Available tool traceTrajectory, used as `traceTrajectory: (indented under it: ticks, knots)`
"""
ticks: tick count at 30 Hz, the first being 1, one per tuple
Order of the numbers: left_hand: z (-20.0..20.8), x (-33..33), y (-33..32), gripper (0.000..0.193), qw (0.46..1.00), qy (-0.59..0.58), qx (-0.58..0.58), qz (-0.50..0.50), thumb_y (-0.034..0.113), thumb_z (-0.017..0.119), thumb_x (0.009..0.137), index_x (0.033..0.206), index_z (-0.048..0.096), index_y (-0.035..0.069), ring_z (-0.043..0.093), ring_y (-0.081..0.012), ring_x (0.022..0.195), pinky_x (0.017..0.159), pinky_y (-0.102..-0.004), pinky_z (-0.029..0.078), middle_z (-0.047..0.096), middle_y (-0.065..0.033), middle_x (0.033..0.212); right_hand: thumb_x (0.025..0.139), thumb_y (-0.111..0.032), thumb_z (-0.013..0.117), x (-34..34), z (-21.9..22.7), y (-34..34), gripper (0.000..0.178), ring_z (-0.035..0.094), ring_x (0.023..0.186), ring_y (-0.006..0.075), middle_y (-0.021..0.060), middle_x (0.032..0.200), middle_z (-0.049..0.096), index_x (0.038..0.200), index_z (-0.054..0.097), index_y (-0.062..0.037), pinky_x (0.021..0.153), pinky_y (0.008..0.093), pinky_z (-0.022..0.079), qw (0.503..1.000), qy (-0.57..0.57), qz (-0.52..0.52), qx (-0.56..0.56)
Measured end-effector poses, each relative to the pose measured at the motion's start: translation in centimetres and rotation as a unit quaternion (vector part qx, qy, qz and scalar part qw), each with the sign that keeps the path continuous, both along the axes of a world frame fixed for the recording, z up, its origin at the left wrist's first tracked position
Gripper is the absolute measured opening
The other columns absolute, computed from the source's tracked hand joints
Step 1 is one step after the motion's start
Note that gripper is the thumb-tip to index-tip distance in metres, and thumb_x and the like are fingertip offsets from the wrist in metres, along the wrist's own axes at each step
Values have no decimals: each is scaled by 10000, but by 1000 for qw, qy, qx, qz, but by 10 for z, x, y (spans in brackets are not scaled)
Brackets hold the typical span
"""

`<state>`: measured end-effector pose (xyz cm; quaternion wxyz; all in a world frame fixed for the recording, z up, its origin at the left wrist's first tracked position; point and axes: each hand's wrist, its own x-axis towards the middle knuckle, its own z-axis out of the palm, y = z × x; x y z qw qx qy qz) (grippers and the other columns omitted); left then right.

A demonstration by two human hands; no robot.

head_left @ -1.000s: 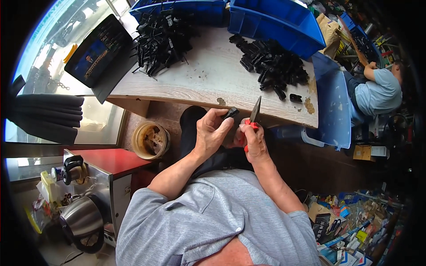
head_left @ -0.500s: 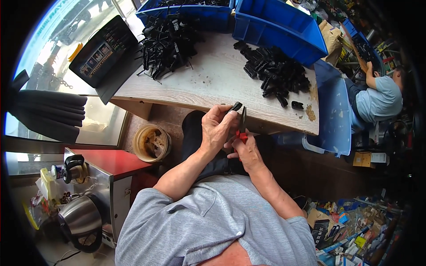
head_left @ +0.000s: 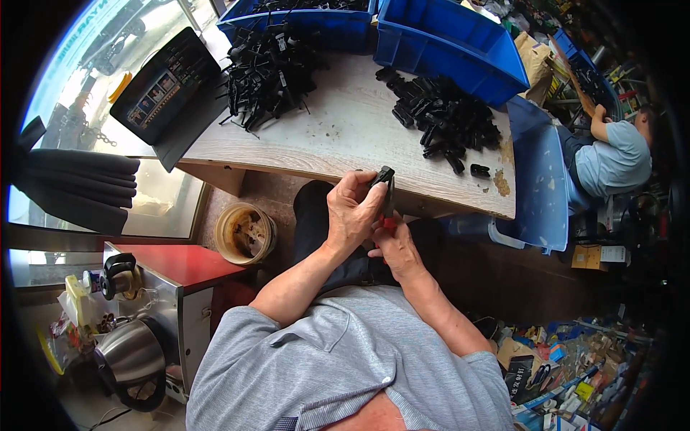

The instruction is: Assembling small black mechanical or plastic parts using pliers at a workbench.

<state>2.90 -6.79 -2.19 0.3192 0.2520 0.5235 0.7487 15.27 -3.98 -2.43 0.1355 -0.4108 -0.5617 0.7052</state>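
Note:
My left hand (head_left: pixel 352 217) pinches a small black plastic part (head_left: pixel 385 174) between thumb and fingers, just off the table's front edge. Closed round the red handles of a pair of pliers (head_left: pixel 389 222) is my right hand (head_left: pixel 402 253), to the right and slightly nearer to me. The pliers' dark jaws point up beside the black part, partly behind my left fingers; whether they touch it I cannot tell. On the table (head_left: pixel 338 133) lie a heap of similar short black parts (head_left: pixel 449 118) at right and a tangle of black pieces with thin stems (head_left: pixel 269 75) at left.
Blue bins (head_left: pixel 449 54) stand along the table's back, and a larger blue tub (head_left: pixel 539 179) is at its right end. A tablet (head_left: pixel 162 97) leans at left. Below are a bucket (head_left: pixel 246 233), a red-topped cabinet (head_left: pixel 176 262) and a kettle (head_left: pixel 133 352). Another person (head_left: pixel 611 158) sits at far right.
The black part has turned in my left fingers and shows more of its end. The pliers have moved in behind it, so their jaws are less visible.

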Motion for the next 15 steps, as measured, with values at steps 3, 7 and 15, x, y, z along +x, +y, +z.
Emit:
traceTrajectory:
  ticks: [3, 7, 15]
  knots:
    - [-1, 0, -1, 202, 999, 45, -26, 1, 75, 698, 919, 1057, 629, -55, 620, -46, 723, 632, -210, 519, 707, -52, 813, 852, -258, 571, 0, -2, 0, 457, 586, 847, 123, 33, 988, 558, 1263, 508, -70, 607, 273, 574, 1000, 6, 3, -7]
    - [-1, 2, 1, 202, 998, 60, -26, 13, 78, 704, 909, 1041, 634, -58, 627, -49, 728, 643, -215, 523, 715, -66, 810, 877, -354, 625, 4, -9, 1, 509, 593, 855, 108, 24, 1004, 559, 1284, 494, -79, 604, 261, 574, 1000, 17, 9, -14]
    - [-2, 1, 1, 192, 996, 76, -45, 24, 81, 715, 892, 1015, 653, -52, 619, -44, 707, 629, -218, 515, 711, -60, 778, 904, -292, 608, -3, -6, -4, 375, 603, 762, 98, 23, 876, 586, 1180, 523, -54, 558, 246, 528, 999, 36, -18, -19]
